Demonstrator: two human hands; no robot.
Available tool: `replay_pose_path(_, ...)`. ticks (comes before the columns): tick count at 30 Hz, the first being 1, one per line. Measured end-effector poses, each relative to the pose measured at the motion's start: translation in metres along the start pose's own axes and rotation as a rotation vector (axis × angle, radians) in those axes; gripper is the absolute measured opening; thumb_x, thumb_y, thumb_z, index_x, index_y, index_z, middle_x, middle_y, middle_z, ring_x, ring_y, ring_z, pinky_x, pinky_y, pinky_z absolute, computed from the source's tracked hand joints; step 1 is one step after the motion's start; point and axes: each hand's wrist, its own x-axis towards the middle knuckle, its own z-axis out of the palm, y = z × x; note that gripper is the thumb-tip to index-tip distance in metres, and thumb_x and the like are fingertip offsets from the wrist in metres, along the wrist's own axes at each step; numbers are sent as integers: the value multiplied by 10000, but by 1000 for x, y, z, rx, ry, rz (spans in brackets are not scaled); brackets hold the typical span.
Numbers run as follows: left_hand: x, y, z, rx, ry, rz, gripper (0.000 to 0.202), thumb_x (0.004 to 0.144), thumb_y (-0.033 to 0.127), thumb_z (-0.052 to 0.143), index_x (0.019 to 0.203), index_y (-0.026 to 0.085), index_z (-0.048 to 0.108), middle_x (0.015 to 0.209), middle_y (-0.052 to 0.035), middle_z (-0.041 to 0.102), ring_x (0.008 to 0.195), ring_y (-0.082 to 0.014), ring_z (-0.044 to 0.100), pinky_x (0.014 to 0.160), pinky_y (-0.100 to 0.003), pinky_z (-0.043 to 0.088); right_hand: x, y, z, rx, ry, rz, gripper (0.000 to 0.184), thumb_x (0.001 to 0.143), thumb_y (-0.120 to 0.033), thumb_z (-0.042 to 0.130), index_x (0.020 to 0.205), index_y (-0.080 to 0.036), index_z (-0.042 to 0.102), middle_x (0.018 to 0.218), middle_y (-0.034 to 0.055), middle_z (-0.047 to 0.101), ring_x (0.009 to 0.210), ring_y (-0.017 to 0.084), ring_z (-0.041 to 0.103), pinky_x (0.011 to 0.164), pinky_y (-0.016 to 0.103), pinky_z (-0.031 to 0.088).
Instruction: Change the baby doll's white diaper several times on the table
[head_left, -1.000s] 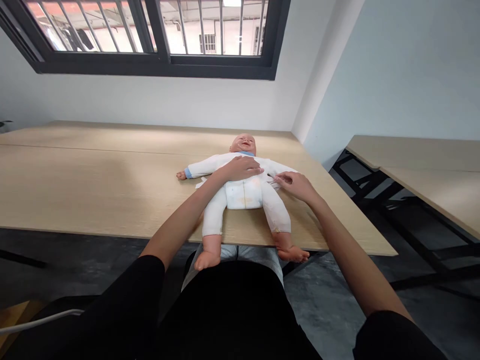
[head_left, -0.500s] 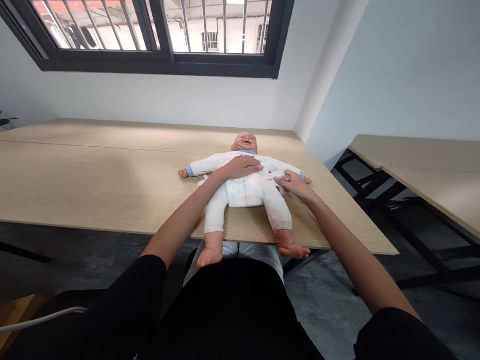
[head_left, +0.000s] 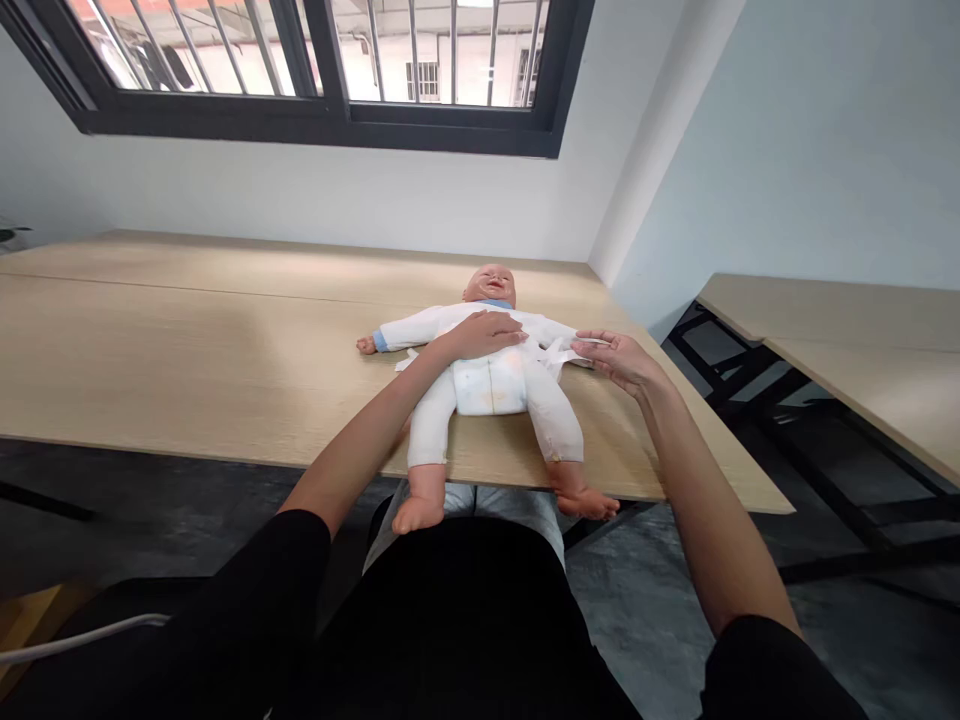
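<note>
Head view: baby doll [head_left: 491, 385] lies on its back near the front edge of the worktop [head_left: 187, 350], which is smooth pale wood laminate. The head points to the wall, and the bare moulded-plastic feet hang past the worktop edge over the person's lap. Doll wears a soft white cloth romper [head_left: 553, 415], lightly stained at the belly, with a blue collar and blue cuffs. Left hand [head_left: 484, 333] lies open and flat, palm down on the doll's chest. Right hand [head_left: 621, 358] is at the doll's side, fingertips pinched on a thin white fabric tie [head_left: 566, 350] that runs out from the romper, looped and limp. Dark-framed barred window [head_left: 322, 110] above. Second wood table [head_left: 862, 330] stands well apart at right.
</note>
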Motion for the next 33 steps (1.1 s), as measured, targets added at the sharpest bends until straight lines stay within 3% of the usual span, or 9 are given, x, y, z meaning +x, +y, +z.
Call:
replay_pose_path(3,3,0,1,75,-44,-48,442,1013,481,365,1102,214,706,1229,-56,693,1170,-246,578,1042,-361,381,2,-7,14,45,13,-102,438,576,-160,890,950,-188,663,889,46,740,823,158,699,717,225,592)
replay_pose_path(6,6,2,2,139,-113,-95,423,1009,444,376,1253,257,667,1465,-33,578,1366,-255,468,1156,-420,301,1,-14,36,-8,-13,-207,547,523,-251,914,985,-200,625,896,23,730,806,153,681,733,254,571)
replay_pose_path(11,7,10,1,172,-192,-118,389,1019,350,354,1232,247,662,1466,-24,581,1471,-257,363,1223,-515,173,-5,-27,75,-204,-51,-287,601,519,-314,894,1018,-199,580,947,46,716,805,198,678,709,327,562)
replay_pose_path(15,8,11,3,159,-188,-153,388,1011,263,347,1275,232,629,1457,-49,587,1442,-236,411,1232,-549,127,-8,-26,93,-186,-56,-270,606,499,-277,858,1004,-206,531,934,39,692,781,196,670,710,344,575)
replay_pose_path(19,8,5,7,106,-115,-137,425,989,199,319,1297,239,610,1382,-48,637,1361,-228,496,1203,-526,209,-6,-15,101,-125,-5,-263,590,504,-275,839,982,-208,500,937,32,672,736,183,669,730,363,587)
replay_pose_path(23,11,-4,13,58,10,-121,310,938,192,372,1065,183,655,1128,-70,710,1094,-237,622,1079,-432,371,-3,-6,105,-99,24,-297,575,524,-278,836,983,-212,497,923,10,656,728,177,675,750,371,604)
replay_pose_path(27,12,-11,18,-7,99,-92,199,903,193,402,904,172,600,914,-42,688,892,-214,604,917,-363,436,-1,1,108,-135,56,-327,543,577,-301,823,998,-212,491,942,18,667,699,175,679,734,380,618)
replay_pose_path(33,9,-13,20,-7,151,-124,231,879,139,415,969,183,623,848,-32,675,827,-210,602,837,-329,431,-3,4,114,-169,64,-338,377,711,-246,734,992,-216,485,932,18,647,702,173,686,732,376,637)
